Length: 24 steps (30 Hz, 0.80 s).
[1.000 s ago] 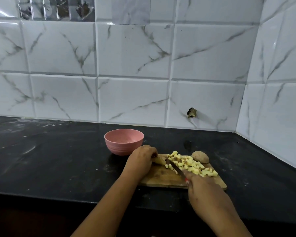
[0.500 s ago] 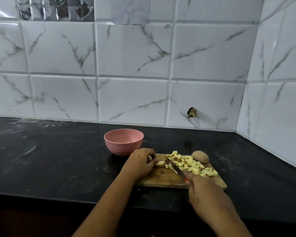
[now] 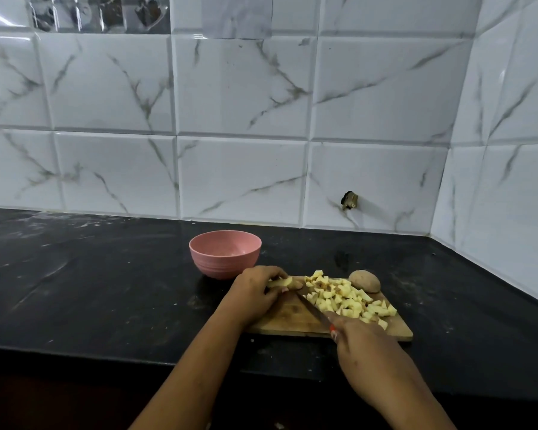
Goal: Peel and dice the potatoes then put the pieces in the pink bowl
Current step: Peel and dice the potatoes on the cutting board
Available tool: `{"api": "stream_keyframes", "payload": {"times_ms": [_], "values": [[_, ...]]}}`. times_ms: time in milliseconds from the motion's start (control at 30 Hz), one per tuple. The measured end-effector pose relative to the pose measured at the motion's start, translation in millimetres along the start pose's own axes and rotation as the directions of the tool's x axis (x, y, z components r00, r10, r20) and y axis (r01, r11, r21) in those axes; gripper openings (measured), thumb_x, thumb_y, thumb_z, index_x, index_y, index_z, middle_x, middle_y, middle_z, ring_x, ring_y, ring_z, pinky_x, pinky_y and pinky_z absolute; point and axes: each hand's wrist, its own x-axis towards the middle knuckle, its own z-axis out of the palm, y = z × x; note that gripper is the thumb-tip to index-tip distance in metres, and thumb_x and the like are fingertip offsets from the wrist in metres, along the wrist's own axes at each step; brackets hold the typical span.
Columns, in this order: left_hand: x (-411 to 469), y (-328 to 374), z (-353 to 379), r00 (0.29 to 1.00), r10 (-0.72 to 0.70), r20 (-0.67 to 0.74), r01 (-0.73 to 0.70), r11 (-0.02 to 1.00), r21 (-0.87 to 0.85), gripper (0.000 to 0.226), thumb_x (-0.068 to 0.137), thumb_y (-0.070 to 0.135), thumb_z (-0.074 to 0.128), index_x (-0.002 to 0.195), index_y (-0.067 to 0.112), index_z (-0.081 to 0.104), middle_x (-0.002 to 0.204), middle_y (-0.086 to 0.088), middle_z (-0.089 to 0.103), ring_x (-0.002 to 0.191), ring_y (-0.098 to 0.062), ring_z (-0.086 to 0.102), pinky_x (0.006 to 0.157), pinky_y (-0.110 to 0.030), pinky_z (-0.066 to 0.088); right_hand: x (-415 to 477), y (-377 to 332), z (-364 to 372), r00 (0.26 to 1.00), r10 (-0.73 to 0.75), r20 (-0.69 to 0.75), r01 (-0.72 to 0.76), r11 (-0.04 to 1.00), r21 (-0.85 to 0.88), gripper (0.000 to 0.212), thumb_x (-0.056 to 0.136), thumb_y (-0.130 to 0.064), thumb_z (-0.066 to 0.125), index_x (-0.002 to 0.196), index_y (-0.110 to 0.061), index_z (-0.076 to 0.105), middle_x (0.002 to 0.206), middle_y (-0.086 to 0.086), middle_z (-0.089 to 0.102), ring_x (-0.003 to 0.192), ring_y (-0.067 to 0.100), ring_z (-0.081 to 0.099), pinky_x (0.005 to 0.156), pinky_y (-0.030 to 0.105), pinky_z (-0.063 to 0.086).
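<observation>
Bowl is sat on the table, just back-left of the board. Peeled chunk is pinched by left hand. Knife, tip by the chunk, is gripped by right hand. Dice piled mid-board, w/ unpeeled potato at the far edge.

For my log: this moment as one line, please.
dicing | left hand holds pale peeled potato piece | right hand holds slim steel knife
</observation>
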Motion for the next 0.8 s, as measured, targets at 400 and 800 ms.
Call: {"api": "stream_keyframes", "payload": {"times_ms": [400, 800], "values": [[-3, 15, -6, 0.965, -0.246, 0.093, 0.263, 0.918, -0.296, 0.025, 0.096, 0.026, 0.052, 0.117, 0.028, 0.066, 0.114, 0.005, 0.062, 0.093, -0.004, 0.055, 0.073, -0.012, 0.043, 7, -7, 8, 0.998, -0.042, -0.054, 0.046, 0.996, 0.075, 0.044, 0.103, -0.028, 0.033, 0.146, -0.039, 0.031, 0.115, -0.008, 0.059, 0.094, 0.006, 0.054, 0.08, 0.024, 0.049], [4, 32, -2, 0.893, -0.45, 0.006, 0.45, 0.892, -0.036, 0.026, 0.095, 0.029, 0.053, 0.113, 0.017, 0.068, 0.112, -0.005, 0.064, 0.094, -0.017, 0.062, 0.083, -0.029, 0.051, 4, -9, 8, 0.998, -0.057, -0.034, 0.06, 0.99, 0.127, 0.043, 0.103, -0.027, 0.034, 0.145, -0.034, 0.035, 0.124, -0.006, 0.058, 0.102, 0.007, 0.055, 0.086, 0.025, 0.049]]}}
